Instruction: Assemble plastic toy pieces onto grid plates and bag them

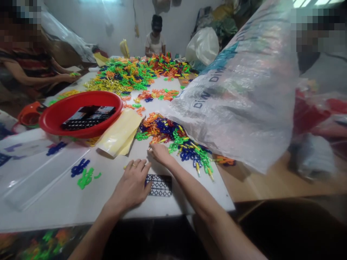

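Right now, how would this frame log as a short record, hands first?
Left hand: palm-down, thumb at the left edge of the black grid
Right hand: bunched beside the near pile; anything held is unclear
Black grid: flat on the white table, rows of rings
Near pile: blue, orange, green pieces
Red basin: holds dark packs
Yellow sheet: between basin and near pile

wall (116, 34): pale, cord (134, 16) hanging | light (108, 1): bluish-white, top edge | panes (309, 3): bright, upper right | worktop (67, 211): white | board (260, 189): brown, right
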Demonstrator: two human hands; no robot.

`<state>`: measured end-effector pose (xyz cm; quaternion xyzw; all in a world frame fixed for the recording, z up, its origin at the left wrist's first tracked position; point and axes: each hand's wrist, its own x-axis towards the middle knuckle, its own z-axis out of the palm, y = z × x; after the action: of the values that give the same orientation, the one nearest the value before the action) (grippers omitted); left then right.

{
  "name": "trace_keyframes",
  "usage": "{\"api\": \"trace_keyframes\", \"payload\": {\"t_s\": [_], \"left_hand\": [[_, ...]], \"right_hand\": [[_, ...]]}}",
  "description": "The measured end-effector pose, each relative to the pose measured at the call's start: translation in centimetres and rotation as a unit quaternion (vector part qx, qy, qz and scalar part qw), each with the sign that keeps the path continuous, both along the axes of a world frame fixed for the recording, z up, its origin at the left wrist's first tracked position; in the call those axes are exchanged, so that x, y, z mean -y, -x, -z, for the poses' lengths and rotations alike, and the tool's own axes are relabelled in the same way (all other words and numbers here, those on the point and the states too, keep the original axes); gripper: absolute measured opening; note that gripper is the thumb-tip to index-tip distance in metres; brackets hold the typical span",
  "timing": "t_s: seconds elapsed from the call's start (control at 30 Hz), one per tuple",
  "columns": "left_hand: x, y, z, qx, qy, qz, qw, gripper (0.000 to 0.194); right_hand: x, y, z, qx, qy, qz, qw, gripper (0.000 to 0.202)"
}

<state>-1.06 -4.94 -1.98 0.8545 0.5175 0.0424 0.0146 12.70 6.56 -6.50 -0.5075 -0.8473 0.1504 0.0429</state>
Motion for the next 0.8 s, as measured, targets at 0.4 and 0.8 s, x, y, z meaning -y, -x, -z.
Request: {"api": "trace_keyframes", "payload": {"t_s": [0.4,0.8], "left_hand": [[-1.9,0.9,-3.0,0.254,-0.070,-0.108,0.959,0.035],[-0.8,-0.9,0.4,0.091,-0.006,-0.047,0.995,0.036]], "right_hand": [[6.8,-3.8,1.9,-0.321,0.075,0.167,0.929,0.024],[12.7,0.0,5.4,-0.414,0.120,0.155,0.889,0.004]]}}
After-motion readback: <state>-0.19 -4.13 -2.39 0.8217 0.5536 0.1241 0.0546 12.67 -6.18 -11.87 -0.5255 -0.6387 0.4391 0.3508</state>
